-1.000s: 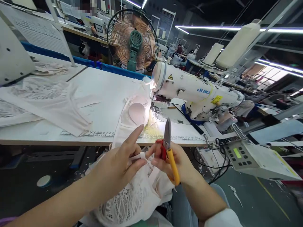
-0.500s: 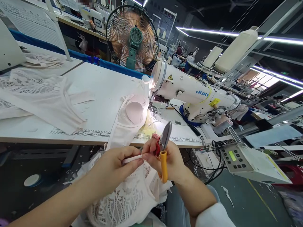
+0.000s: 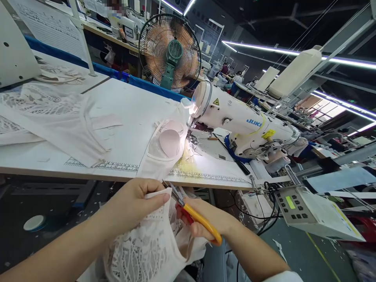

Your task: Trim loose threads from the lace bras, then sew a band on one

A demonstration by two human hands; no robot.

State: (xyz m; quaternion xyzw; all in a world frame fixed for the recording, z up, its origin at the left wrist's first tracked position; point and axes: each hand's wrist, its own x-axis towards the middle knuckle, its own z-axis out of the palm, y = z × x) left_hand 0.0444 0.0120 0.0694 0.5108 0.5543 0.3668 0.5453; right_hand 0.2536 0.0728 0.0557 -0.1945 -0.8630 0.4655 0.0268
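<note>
My left hand (image 3: 141, 203) pinches the edge of a pale lace bra (image 3: 141, 244), whose lace part hangs down below the table edge. In my right hand (image 3: 202, 217) are scissors (image 3: 202, 221) with orange and red handles, fingers through the loops. Their blades are parted and point up and left, close to the corner of fabric at my left fingertips; whether they touch it I cannot tell. Beyond my hands, a moulded bra cup (image 3: 169, 143) lies on the table beside the needle end of the white sewing machine (image 3: 235, 113).
More pale lace pieces (image 3: 55, 113) lie on the left of the white table (image 3: 126, 105). A fan (image 3: 173, 53) stands behind it. To the right are a control box (image 3: 314, 211) with a lit display and hanging black cables (image 3: 272, 201). Thread cones (image 3: 295, 72) stand above the machine.
The scissors have swung from pointing upward, tucked in my right hand, to pointing left with blades parted. My right hand no longer pinches the strip, and my left hand has shifted slightly left.
</note>
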